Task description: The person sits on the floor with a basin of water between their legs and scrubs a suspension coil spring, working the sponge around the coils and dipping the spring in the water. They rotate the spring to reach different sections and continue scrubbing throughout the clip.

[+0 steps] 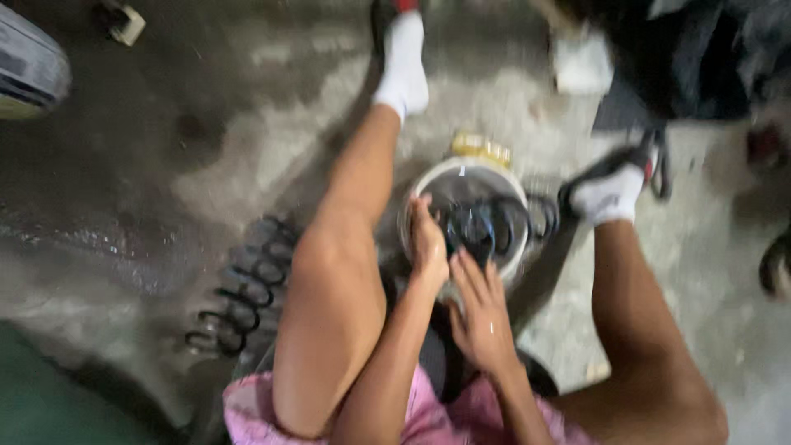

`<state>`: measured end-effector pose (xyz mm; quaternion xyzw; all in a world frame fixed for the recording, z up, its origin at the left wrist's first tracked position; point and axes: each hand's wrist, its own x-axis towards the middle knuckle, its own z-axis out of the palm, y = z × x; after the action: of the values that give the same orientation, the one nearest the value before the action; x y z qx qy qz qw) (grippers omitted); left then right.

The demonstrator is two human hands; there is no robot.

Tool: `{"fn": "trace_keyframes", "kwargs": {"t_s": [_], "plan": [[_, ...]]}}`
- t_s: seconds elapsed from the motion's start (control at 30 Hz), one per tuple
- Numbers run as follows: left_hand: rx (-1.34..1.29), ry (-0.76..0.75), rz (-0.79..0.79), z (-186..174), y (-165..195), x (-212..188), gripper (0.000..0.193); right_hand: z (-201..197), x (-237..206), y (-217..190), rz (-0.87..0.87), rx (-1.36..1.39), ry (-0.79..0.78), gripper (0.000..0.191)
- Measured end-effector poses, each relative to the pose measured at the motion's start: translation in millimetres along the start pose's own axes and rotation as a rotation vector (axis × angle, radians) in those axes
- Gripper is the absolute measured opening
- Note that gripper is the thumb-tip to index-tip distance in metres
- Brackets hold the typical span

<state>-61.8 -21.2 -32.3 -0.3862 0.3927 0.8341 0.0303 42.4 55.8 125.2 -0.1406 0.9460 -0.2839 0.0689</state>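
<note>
The frame is motion-blurred; fine detail is not recoverable. The person sits low with both knees raised; a white bucket (428, 183) stands on the wet concrete floor (206, 148) between the two feet, directly ahead of both hands. Inside the bucket sits a dark round part (471, 231), apparently ring-shaped; its exact kind cannot be told.

Left hand (428, 243): at the near-left rim of the bucket, fingers curled downward against the dark round part's left edge; it appears to touch it, but whether the fingers close on it cannot be told.

Right hand (479, 311): just short of the bucket's near rim, fingers extended and slightly spread, tips pointing forward toward the part; it holds nothing visible.

Governing relation: the part lies just beyond the right fingertips and immediately right of the left fingers; the left hand is nearer. Being round, the part shows no clear long axis.

A black coil spring (243, 288) lies on the floor well to the left of the left fingers, untouched.
</note>
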Motion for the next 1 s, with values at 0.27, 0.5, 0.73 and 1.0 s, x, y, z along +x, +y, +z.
{"fn": "trace_keyframes", "kwargs": {"t_s": [0.27, 0.5, 0.73, 1.0], "plan": [[0.100, -0.002, -0.104, 2.7, 10.4, -12.7, 0.063, -0.5, -1.4, 6.6, -0.026, 0.024, 0.154, 0.058], [0.120, 0.024, -0.088, 9.6, 24.0, -18.6, 0.062, 1.1, 3.0, 11.5, -0.212, 0.090, 0.231, 0.096], [0.165, 0.002, -0.068, 6.4, 20.4, -19.8, 0.061, 6.8, 1.4, 11.1, -0.143, 0.257, 0.318, 0.098], [0.144, -0.010, -0.009, 5.8, 13.1, -13.5, 0.062, 4.0, 22.4, 0.2, 0.071, 0.126, 0.380, 0.028]]}}
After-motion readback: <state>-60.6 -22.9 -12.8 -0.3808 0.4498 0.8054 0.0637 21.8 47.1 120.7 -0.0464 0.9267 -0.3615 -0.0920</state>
